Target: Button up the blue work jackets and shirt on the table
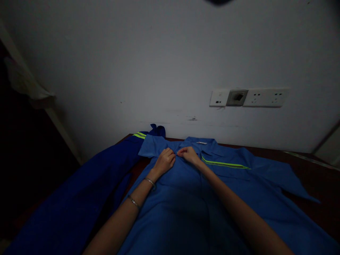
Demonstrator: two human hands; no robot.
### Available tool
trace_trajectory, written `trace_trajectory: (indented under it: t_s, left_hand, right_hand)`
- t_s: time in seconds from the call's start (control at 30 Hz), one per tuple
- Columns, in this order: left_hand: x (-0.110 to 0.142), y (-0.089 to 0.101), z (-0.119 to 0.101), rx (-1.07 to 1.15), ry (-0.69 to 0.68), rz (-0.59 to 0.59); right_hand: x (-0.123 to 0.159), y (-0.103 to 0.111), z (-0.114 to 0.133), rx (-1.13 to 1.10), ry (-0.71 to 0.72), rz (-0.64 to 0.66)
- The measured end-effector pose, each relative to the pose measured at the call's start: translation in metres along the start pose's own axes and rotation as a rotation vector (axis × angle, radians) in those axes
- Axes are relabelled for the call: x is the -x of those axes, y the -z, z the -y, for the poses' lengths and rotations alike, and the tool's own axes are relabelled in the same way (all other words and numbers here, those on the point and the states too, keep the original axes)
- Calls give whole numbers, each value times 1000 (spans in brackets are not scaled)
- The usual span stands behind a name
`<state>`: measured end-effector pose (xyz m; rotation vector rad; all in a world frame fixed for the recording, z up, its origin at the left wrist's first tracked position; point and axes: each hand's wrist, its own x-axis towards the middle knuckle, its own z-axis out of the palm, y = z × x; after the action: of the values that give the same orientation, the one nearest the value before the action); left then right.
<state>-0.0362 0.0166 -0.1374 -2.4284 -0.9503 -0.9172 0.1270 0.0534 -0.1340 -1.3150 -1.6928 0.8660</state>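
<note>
A blue short-sleeved work shirt [183, 198] lies spread out, front up, its collar [202, 142] toward the wall. Across one side of its chest runs a yellow-green and grey reflective stripe [225, 163]. My left hand [165, 160], with two bracelets on the wrist and forearm, is closed on the shirt's upper left chest. Close beside it, my right hand [188, 154] pinches the same part of the shirt between thumb and fingers. A tiny pale bit shows at its fingertips, too small to name. The fingers hide the cloth between the hands.
Darker blue clothing [79, 191] with a reflective band lies to the left, partly under the shirt's sleeve. A dark reddish table [265, 153] carries both and meets a white wall [159, 63]. Wall sockets [265, 98] sit above. A pale bag-like thing [26, 79] is at far left.
</note>
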Motion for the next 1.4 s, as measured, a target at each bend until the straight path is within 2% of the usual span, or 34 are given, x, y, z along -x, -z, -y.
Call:
trace_trajectory:
  t_s: [0.27,0.8,1.0,1.1,1.2,1.3,1.4]
  left_hand:
    - [2,1,1,-13,-21,-17]
    - [4,0,5,47,-5,-53]
    - [8,-1,6,111,8,-51]
    - [12,-3,8,215,96,-99]
    - [17,-6,16,292,313,-244]
    - [20,-9,27,283,524,-383]
    - [21,-10,35,267,609,-441]
  right_hand:
    - [3,-3,3,-120,37,-1]
    - [7,-4,3,-336,-63,-13]
    - [3,11,-5,-374,-125,-147]
    - [1,22,-7,-299,-120,-164]
    - [1,32,1,-204,-83,-163]
    - [3,50,21,-106,29,-172]
    - [11,79,45,-36,114,-216]
